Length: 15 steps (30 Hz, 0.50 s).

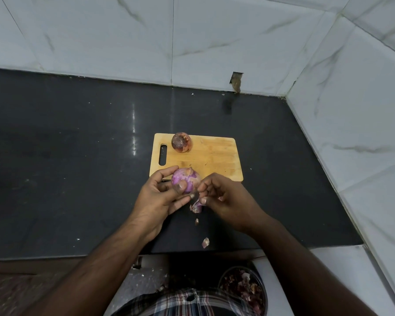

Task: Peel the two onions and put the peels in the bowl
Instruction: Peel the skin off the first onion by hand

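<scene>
My left hand (162,195) grips a partly peeled purple onion (188,179) just above the near edge of the wooden cutting board (212,158). My right hand (224,197) pinches a strip of peel (196,206) that hangs from the onion's underside. A second onion (182,142), still in its brown skin, sits at the board's far left corner. Two loose peel scraps (205,242) lie on the dark counter below my hands. The bowl (244,290), holding several peels, stands low at the bottom right, partly hidden by my right forearm.
The black counter (78,156) runs left of the board and ends at a front edge near my body. White tiled walls (214,42) close the back and right sides. A checked shirt shows at the bottom.
</scene>
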Motion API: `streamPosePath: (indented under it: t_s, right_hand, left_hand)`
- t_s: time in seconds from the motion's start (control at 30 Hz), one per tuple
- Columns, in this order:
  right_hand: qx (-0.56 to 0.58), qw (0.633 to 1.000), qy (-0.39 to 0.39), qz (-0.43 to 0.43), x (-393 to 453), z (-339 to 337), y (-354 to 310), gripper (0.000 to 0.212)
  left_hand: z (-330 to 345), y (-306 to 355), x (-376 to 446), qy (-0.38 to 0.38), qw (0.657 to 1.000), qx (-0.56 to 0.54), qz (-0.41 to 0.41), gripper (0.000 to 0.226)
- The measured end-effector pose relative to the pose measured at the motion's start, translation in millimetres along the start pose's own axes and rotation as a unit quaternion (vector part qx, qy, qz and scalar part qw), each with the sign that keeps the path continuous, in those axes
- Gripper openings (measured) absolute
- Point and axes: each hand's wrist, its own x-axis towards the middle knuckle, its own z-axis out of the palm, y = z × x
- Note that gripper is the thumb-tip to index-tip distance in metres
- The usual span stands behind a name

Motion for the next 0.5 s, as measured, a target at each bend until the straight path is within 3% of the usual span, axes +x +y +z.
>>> streamPosePath:
  t_s: [0.13,0.27,0.37,0.5]
  right_hand:
    - [0.006,0.996,0.078,0.033,-3,-6,11,0.013]
    - [-0.043,0.997,0.059,0.007,0,-12,7,0.021]
    - [0.011,0.992,0.126,0.008,1,-13,-3,0.016]
    - [0.007,0.994,0.11,-0.001,5,-8,-13,0.01]
  left_hand:
    - [-1,5,0,-0.021,1.0,0.008,-0.006,0.058]
    - [0,1,-2,-0.031,0.999,0.007,-0.014,0.06]
    - [1,1,-2,-0.03,0.999,0.014,-0.013,0.06]
    - [2,3,-3,-0.034,0.999,0.02,-0.008,0.06]
